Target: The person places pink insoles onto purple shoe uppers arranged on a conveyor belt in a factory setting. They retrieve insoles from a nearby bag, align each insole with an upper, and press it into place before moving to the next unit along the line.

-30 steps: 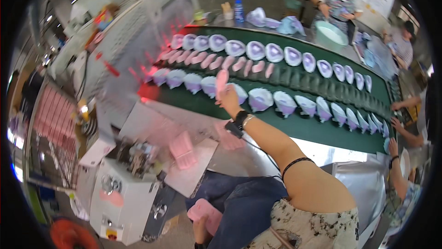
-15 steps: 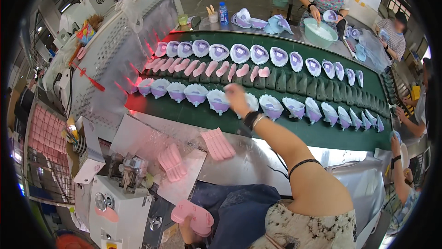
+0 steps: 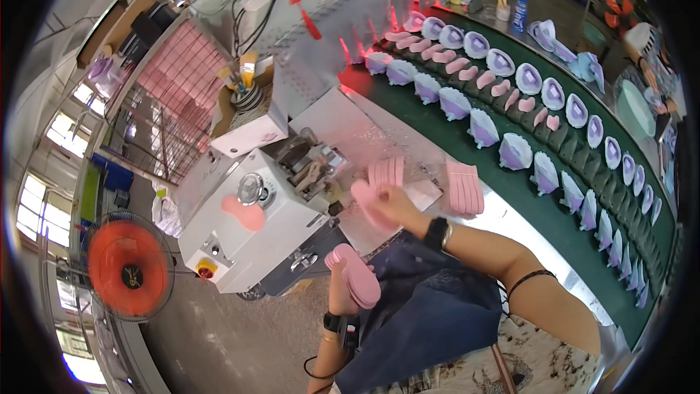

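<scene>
My left hand (image 3: 340, 293) is closed around a small stack of pink insoles (image 3: 360, 279), low in front of the white machine (image 3: 255, 223). In my right hand (image 3: 397, 208), a single pink insole (image 3: 367, 201) is pinched by the fingers and slightly blurred. That hand hovers over the near side of the metal table, beside the machine's metal roller head (image 3: 310, 164). Just beyond it lies a row of stacked pink insoles (image 3: 386, 171), and a second insole stack (image 3: 464, 188) lies to the right. One loose insole (image 3: 243, 213) rests on the machine's top.
A green conveyor belt (image 3: 467, 153) carries rows of purple-and-white shoe uppers (image 3: 515, 152), with pink insoles and dark foot-shaped forms between. A box of brushes (image 3: 248, 99) stands behind the machine. An orange fan (image 3: 131, 266) is at left; a co-worker (image 3: 645, 59) stands across the belt.
My right hand has drawn back from the belt to the table and now holds an insole. My left hand has raised its stack. The view has swung left.
</scene>
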{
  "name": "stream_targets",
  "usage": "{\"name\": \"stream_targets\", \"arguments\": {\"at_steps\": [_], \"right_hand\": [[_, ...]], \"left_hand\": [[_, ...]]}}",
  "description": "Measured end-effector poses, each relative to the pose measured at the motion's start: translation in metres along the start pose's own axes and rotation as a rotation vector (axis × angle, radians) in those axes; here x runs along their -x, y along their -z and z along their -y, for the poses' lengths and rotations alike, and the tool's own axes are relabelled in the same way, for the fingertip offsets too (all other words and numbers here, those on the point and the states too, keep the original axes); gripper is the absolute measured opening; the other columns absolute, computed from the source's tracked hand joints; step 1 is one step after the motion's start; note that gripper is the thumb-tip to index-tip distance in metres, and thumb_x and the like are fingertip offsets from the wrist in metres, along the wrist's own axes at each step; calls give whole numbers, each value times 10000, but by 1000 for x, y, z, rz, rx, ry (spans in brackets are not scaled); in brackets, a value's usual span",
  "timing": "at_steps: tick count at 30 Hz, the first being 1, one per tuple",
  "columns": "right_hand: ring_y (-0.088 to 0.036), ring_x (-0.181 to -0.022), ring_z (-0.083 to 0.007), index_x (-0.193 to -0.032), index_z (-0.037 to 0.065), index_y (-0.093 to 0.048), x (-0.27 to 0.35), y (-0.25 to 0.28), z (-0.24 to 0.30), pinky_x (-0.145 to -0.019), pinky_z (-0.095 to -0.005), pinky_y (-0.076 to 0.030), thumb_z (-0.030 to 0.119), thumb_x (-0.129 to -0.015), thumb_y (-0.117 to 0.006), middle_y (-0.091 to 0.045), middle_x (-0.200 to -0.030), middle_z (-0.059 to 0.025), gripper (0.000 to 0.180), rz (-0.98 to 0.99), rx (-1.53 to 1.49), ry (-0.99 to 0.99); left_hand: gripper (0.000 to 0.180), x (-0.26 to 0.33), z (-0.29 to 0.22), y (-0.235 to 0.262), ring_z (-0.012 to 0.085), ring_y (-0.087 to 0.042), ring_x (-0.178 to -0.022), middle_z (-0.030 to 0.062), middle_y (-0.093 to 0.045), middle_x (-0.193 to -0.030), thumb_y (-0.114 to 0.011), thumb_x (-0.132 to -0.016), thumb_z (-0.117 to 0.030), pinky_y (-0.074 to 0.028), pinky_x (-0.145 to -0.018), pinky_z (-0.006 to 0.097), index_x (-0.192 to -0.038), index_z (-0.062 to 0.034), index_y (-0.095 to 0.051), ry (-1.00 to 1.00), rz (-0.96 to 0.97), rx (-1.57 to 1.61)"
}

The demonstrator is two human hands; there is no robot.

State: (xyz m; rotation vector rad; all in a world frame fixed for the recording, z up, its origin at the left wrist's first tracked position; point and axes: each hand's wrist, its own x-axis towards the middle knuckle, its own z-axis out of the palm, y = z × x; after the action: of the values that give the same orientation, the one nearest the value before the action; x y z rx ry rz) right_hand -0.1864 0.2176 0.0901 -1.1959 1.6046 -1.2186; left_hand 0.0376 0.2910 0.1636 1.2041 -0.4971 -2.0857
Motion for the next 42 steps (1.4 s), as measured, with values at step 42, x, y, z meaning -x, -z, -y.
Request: {"name": "stream_targets", "arguments": {"at_steps": [42], "right_hand": [[-657, -797, -345, -959, 1, -655, 132, 486, -179, -735, -415, -513, 101, -706, -611, -673, -858, -207, 275, -1304, 330, -313]], "left_hand": [[520, 10, 53, 22, 283, -605, -1001, 125, -610, -1119, -505, -890, -415, -505, -828, 393, -1244, -34, -496, 408, 83, -220]]}}
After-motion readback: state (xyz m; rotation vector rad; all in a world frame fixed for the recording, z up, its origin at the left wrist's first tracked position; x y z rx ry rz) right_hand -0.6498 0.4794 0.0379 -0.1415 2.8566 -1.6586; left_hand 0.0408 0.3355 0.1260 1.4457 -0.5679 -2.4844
